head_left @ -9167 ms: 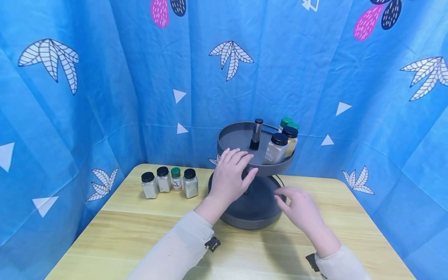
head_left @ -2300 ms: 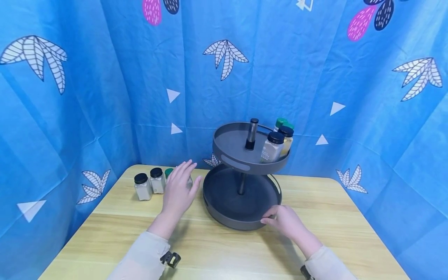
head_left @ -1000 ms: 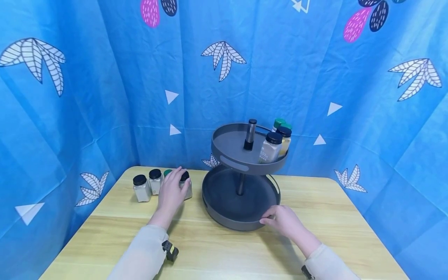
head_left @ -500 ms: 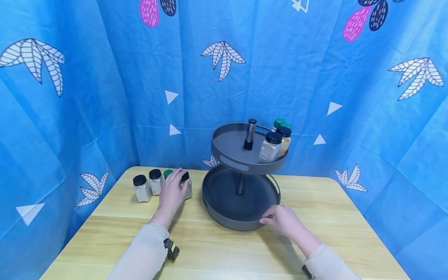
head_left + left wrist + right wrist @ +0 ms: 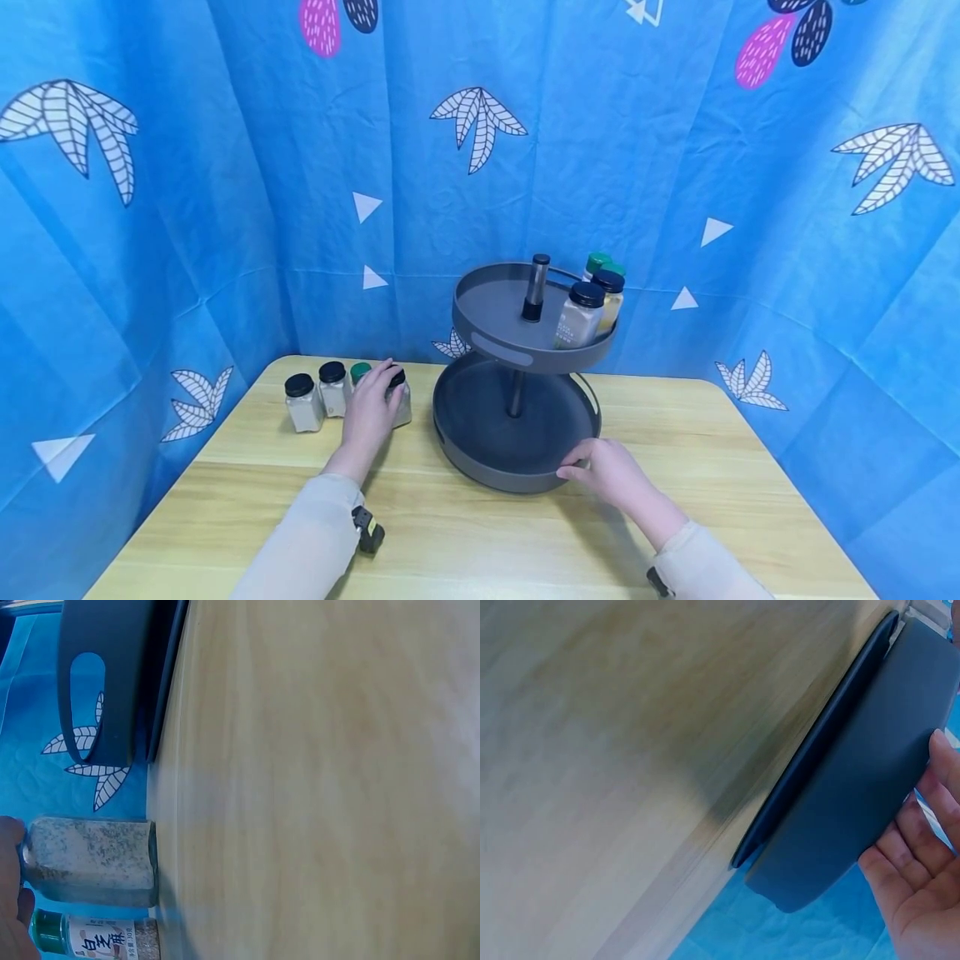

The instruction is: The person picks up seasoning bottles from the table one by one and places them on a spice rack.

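In the head view my left hand (image 5: 366,414) grips the black lid of a square glass spice jar (image 5: 406,407), the rightmost of a row on the table. The left wrist view shows that jar's speckled pale contents (image 5: 94,859), its base down on the wood. Beside it stands a small green-capped shaker (image 5: 105,937), partly covered by my hand in the head view. A dark grey two-tier round tray (image 5: 502,478) stands at centre. My right hand (image 5: 609,473) pinches the front right rim of its lower tier; the right wrist view shows fingertips (image 5: 939,742) against the wall.
Two black-lidded jars, one (image 5: 303,407) leftmost and another (image 5: 334,393) next to it, stand left of my left hand. On the upper tier (image 5: 487,304) several jars (image 5: 579,321) cluster at the right around its post (image 5: 536,287). A blue curtain (image 5: 465,208) hangs behind the table.
My left hand has come from the tray down onto the rightmost jar and stays there over the last second. The right hand has moved onto the lower rim and keeps still.
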Demonstrator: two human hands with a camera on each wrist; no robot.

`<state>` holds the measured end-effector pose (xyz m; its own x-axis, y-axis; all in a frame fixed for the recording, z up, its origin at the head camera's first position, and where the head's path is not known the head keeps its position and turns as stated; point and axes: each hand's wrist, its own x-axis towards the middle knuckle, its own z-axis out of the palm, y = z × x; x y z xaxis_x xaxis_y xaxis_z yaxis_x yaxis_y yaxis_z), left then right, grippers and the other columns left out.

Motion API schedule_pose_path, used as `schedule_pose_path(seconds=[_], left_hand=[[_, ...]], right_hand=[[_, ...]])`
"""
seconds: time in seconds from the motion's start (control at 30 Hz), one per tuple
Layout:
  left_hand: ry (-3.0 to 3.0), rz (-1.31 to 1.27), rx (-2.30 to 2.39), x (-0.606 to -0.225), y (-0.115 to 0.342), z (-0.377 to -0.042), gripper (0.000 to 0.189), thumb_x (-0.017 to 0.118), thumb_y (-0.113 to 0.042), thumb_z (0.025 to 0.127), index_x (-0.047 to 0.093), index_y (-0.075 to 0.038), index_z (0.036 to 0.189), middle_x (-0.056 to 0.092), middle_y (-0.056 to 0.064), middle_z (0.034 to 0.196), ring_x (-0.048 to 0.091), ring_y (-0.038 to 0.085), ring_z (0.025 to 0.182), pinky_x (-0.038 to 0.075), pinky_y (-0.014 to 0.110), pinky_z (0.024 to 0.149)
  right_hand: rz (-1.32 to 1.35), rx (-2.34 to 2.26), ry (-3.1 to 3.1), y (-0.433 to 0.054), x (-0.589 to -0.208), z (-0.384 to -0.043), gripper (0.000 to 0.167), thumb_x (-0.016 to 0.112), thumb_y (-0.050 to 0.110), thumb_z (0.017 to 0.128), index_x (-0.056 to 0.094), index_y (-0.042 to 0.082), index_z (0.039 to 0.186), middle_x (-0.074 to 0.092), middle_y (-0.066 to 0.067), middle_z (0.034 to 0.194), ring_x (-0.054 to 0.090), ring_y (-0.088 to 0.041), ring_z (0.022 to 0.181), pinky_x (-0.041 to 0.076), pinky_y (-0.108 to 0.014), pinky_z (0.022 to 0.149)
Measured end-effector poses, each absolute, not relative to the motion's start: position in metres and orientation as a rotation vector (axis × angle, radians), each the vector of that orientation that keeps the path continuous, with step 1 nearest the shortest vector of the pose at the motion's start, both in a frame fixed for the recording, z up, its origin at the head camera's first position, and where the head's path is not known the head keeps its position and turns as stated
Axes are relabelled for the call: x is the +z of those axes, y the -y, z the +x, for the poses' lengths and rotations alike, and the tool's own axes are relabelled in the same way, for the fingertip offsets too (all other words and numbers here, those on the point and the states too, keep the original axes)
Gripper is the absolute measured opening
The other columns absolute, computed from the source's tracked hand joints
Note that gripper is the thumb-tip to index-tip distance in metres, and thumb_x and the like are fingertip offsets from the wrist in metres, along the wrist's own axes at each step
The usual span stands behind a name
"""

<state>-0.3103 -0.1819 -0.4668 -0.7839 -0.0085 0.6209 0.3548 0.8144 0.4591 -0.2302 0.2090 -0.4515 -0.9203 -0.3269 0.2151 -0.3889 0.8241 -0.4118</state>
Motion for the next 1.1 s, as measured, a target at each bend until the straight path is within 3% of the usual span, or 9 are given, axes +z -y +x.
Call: schedule_pose_path(seconds=[0.63, 1.1], left_hand=[[2.292, -0.343, -0.699, -0.4677, 0.1820, -0.3184, 0.030, 0.074, -0.006, 0.090, 0.070, 0.000, 0.119, 0.066, 0.016, 0.128, 0.056, 0.037, 0.126, 0.043, 0.052, 0.108], [2.327, -0.351, -0.688, -0.4633, 0.1830, -0.3168, 0.028, 0.073, -0.006, 0.090, 0.071, 0.001, 0.118, 0.067, 0.017, 0.126, 0.059, 0.037, 0.122, 0.046, 0.051, 0.106]], right_hand=[[0.545, 0.698, 2.879, -0.2092, -0.4501, -0.2295, 0.009, 0.083, 0.029, 0.082, 0.077, 0.024, 0.079, 0.072, 0.010, 0.084, 0.069, -0.017, 0.085, 0.057, -0.040, 0.079], [0.551, 0.690, 2.878, -0.2096, -0.4501, -0.2295, 0.009, 0.083, 0.029, 0.081, 0.077, 0.023, 0.079, 0.072, 0.010, 0.084, 0.069, -0.017, 0.084, 0.057, -0.040, 0.079]])
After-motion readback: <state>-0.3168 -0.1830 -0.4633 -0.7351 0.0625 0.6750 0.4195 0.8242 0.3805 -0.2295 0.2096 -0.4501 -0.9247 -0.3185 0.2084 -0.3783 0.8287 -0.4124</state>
